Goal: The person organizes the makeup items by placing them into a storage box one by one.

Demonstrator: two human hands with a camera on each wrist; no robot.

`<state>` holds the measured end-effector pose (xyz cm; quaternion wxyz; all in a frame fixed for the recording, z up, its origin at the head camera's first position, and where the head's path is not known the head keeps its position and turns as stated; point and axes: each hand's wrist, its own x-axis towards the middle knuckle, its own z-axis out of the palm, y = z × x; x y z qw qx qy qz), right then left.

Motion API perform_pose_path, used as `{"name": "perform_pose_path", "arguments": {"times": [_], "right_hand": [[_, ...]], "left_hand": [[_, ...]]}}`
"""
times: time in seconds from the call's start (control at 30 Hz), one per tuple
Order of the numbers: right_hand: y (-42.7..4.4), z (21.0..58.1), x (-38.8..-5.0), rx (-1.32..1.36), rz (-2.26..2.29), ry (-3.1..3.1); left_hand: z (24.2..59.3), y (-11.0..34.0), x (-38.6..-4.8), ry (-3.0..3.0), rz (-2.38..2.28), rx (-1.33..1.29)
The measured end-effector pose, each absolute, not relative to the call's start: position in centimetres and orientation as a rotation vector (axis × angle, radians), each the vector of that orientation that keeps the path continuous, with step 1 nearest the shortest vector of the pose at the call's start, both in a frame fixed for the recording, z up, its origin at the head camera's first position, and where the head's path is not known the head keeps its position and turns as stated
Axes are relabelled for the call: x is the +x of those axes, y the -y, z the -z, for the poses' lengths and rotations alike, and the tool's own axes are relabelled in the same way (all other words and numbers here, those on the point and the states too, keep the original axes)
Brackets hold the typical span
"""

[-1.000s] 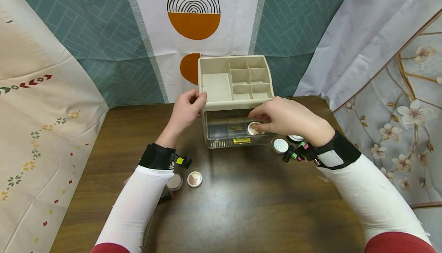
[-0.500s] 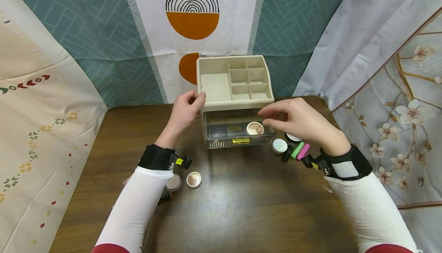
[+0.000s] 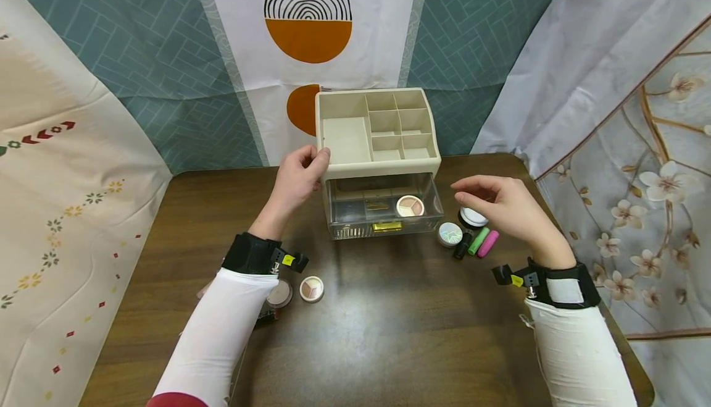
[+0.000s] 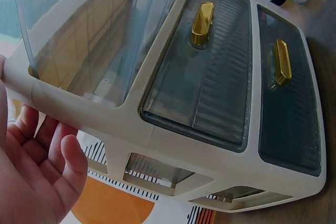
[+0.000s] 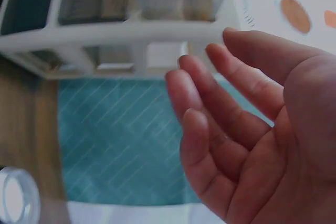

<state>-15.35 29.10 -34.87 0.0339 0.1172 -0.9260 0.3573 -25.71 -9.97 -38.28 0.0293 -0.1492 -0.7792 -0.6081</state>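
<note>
A cream organizer (image 3: 347, 141) stands at the back of the table, its clear top drawer (image 3: 361, 229) pulled out. In that drawer lies a round three-shade palette (image 3: 410, 206). My left hand (image 3: 294, 180) pinches the organizer's front left corner between thumb and fingers; in the left wrist view the hand (image 4: 39, 166) is at the cream frame (image 4: 105, 121), above two closed drawers with gold handles (image 4: 282, 61). My right hand (image 3: 502, 206), empty with loosely bent fingers, hovers right of the organizer, over a white round container (image 3: 473, 216); the right wrist view also shows the hand (image 5: 252, 124) empty.
Right of the drawer lie a round glittery jar (image 3: 450, 234), a black tube (image 3: 463, 246), a green tube (image 3: 479, 241) and a pink tube (image 3: 487, 243). Another three-shade palette (image 3: 311, 289) and a round compact (image 3: 280, 294) lie by my left forearm. Patterned cloths hang behind and beside the table.
My right hand has let go of the palette in the drawer and moved right, out over the small items. The left hand stays at the organizer's corner.
</note>
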Motion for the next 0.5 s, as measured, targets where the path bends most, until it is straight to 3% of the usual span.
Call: {"name": "perform_pose_path", "arguments": {"times": [0.3, 0.5], "right_hand": [[-30.8, 39.2, -15.5, 0.282, -1.018, 3.027], [-30.4, 42.6, -15.2, 0.383, -0.821, 3.149]], "left_hand": [[38.2, 10.3, -25.4, 2.402, 1.871, -0.466], [38.2, 10.5, -24.9, 2.4, 1.886, -0.48]]}}
